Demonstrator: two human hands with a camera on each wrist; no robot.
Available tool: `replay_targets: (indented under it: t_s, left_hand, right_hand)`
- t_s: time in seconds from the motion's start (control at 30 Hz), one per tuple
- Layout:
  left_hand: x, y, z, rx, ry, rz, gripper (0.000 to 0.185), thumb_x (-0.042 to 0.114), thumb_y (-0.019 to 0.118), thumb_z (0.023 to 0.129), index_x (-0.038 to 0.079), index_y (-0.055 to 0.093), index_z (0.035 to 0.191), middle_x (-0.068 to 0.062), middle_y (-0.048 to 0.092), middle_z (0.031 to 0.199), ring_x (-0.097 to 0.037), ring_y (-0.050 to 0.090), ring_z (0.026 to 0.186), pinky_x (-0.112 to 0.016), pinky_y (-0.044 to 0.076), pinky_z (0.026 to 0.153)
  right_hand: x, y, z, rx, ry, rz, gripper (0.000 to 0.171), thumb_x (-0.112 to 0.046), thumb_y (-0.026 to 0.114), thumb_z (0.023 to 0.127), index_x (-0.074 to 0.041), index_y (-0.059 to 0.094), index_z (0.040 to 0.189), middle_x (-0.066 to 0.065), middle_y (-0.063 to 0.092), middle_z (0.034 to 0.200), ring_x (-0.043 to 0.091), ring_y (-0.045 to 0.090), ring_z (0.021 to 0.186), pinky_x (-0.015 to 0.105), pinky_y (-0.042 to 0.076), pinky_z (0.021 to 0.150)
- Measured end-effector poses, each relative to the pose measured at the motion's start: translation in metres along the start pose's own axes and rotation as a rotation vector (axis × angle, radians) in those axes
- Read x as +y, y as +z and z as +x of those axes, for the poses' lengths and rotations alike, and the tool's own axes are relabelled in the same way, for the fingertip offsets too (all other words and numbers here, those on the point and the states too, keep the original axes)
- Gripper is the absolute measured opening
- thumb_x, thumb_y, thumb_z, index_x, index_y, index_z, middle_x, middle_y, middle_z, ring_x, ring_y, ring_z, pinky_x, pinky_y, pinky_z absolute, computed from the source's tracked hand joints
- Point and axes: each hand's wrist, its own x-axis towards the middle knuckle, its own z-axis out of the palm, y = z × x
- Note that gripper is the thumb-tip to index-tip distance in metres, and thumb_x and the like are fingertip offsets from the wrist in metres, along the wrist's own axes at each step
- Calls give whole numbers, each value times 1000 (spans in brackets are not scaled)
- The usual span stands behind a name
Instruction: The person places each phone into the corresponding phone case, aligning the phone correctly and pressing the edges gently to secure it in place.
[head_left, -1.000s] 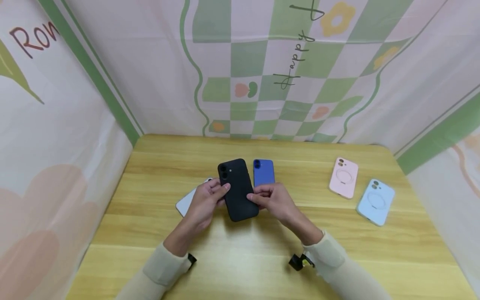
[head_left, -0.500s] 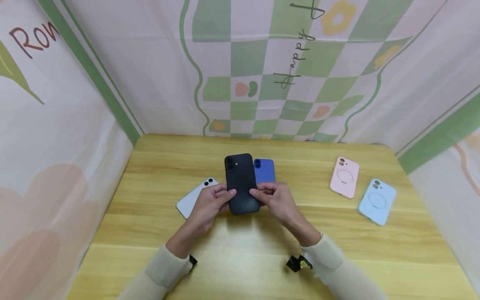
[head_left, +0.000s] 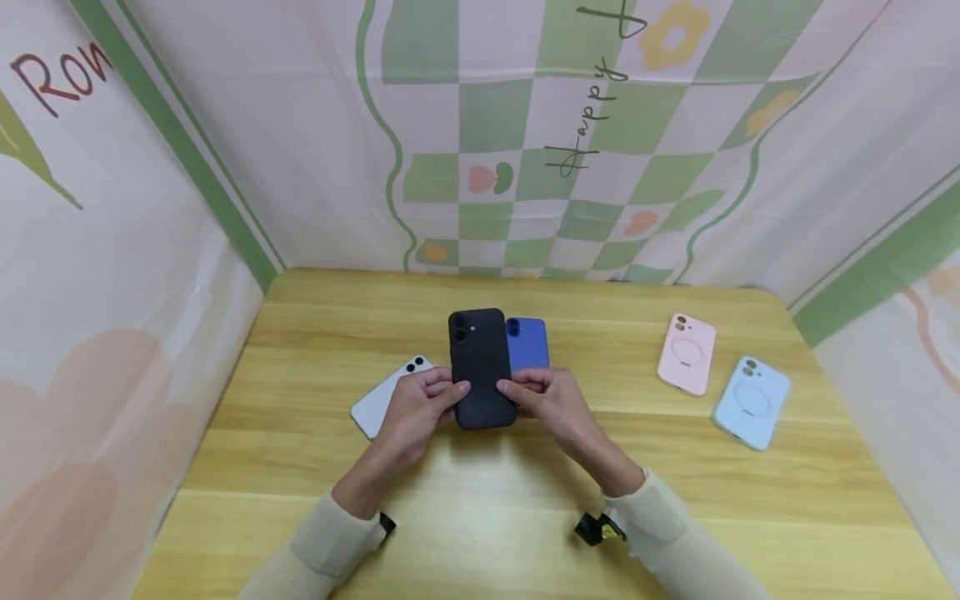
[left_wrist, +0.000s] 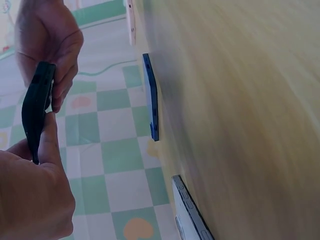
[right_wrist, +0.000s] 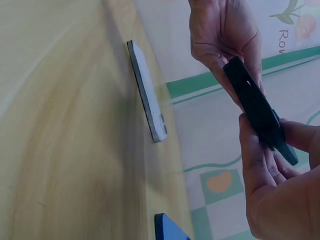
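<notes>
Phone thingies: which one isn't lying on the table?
The black one, held up off the table between the left hand and right hand. The white one, blue one, pink one and pale-blue one all lie on it.

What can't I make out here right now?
Head: underside of black phone or case, turned away.
Head: right part of white phone, behind the left hand.
Head: lower end of blue phone, behind the right hand.
Right wrist: most of blue phone, cut off by bottom edge.

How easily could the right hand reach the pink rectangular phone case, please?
Probably not easily: the right hand grips the black phone-shaped slab, though the way to the pink case looks free.
</notes>
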Motion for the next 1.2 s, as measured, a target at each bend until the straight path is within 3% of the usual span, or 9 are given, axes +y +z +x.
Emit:
replay_targets:
  t_s: [0.17, 0.3, 0.47, 0.77, 1.03, 1.2]
  left_hand:
    - [-1, 0, 0, -3, 25, -21, 23, 7, 71, 102, -5, 72, 122, -18, 78, 115, -21, 77, 99, -36, 65, 85]
    - [0, 0, 0, -17, 34, -51, 23, 6, 71, 101, -6, 72, 121, -20, 78, 115, -22, 78, 99, -36, 65, 85]
    - [2, 1, 0, -41, 23, -90, 24, 5, 71, 101, -8, 71, 121, -21, 77, 116, -25, 78, 101, -33, 65, 83]
    - [1, 2, 3, -48, -1, -89, 27, 7, 72, 102, -8, 70, 124, -22, 76, 119, -26, 77, 106, -32, 64, 85]
    - [1, 4, 5, -44, 21, -48, 32, 12, 69, 104, -7, 68, 130, -22, 76, 119, -29, 75, 112, -35, 63, 92]
    - [0, 3, 4, -37, 31, -55, 31, 10, 68, 105, -8, 67, 130, -23, 76, 120, -31, 74, 114, -36, 63, 93]
  right_hand:
    - [2, -1, -4, -89, 32, 16, 27, -15, 75, 100, 8, 74, 113, 18, 80, 102, 26, 79, 87, 37, 66, 81]
    - [2, -1, -6, -141, -3, 52, 25, -7, 72, 101, 14, 71, 116, 23, 78, 105, 31, 80, 89, 39, 66, 81]
    - [2, -1, -7, -147, -48, 59, 21, 0, 70, 101, 17, 71, 113, 26, 78, 103, 30, 80, 87, 39, 66, 79]
    - [2, -2, -9, -146, -42, 51, 18, 0, 70, 101, 16, 72, 109, 26, 78, 101, 32, 80, 88, 40, 66, 79]
    - [9, 10, -10, -184, -23, 0, 19, -4, 73, 100, 11, 69, 89, 22, 79, 95, 35, 79, 90, 47, 65, 81]
    - [13, 13, -11, -172, 1, 20, 17, -6, 76, 98, 11, 72, 100, 21, 79, 98, 30, 80, 90, 50, 64, 84]
